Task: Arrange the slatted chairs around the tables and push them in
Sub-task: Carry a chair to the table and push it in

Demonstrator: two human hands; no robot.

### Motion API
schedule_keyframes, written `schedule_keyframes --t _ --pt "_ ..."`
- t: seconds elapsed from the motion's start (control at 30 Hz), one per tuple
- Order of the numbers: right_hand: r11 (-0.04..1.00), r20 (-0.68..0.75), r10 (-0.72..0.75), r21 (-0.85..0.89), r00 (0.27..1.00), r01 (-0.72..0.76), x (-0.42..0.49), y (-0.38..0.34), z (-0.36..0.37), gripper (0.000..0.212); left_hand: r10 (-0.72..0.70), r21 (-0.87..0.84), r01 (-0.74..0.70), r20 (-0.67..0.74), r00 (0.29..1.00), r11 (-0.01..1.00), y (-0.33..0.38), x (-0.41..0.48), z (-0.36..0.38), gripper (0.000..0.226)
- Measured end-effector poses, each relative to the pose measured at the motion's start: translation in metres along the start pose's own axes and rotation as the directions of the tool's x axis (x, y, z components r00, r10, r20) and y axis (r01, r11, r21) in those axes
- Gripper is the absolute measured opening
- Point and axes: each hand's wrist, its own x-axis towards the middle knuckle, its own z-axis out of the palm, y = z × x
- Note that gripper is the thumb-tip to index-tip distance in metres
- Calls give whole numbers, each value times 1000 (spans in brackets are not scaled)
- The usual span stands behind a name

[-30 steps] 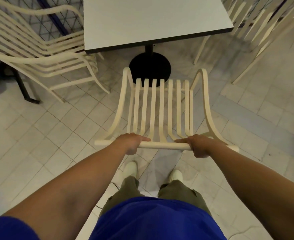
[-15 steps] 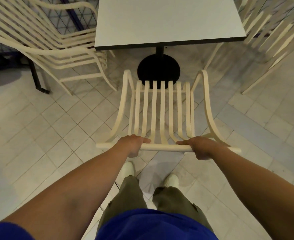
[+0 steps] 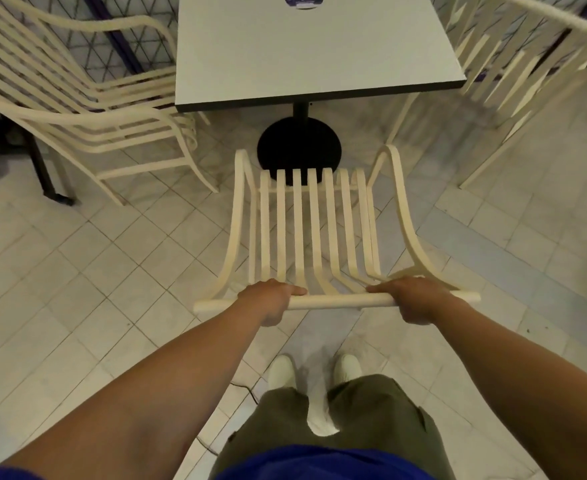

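Note:
A cream slatted chair (image 3: pixel 314 223) stands in front of me, facing a grey square table (image 3: pixel 313 53). The chair's front edge reaches the table's round black base (image 3: pixel 299 147), short of the tabletop's near edge. My left hand (image 3: pixel 273 299) is closed around the chair's top back rail, left of its middle. My right hand (image 3: pixel 415 297) grips the same rail toward its right end.
A stack of cream slatted chairs (image 3: pixel 88 109) stands at the table's left. Another slatted chair (image 3: pixel 513 74) sits at the table's right. A dark metal leg (image 3: pixel 48 174) stands at far left. The floor is pale tile, with a thin cable (image 3: pixel 247 389) near my feet.
The table and its base have come closer and more of the tabletop shows, with a round sticker at its far end. Both hands keep the same grip on the rail.

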Motion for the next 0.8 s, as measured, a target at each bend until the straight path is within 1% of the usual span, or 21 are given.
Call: schedule_keyframes --t 0.13,0.27,0.37,0.6,0.8 --pt "1000 22 -2 -10 1000 3 2 2 -1 81 -7 4 8 -26 1000 1000 0 0 2 85" --pt "999 104 -41 17 994 39 8 10 -3 83 -23 1 23 -20 1000 1000 3 -1 2 88" --pt "997 141 -80 16 987 78 10 14 -7 84 -39 2 39 -31 999 999 8 -2 -1 86" --pt "992 174 -124 4 977 125 3 43 -17 84 -55 -40 55 -6 998 998 41 -1 -3 87" --pt "991 162 -130 7 978 130 -7 62 -20 83 -62 -51 62 -3 998 997 63 3 4 88"
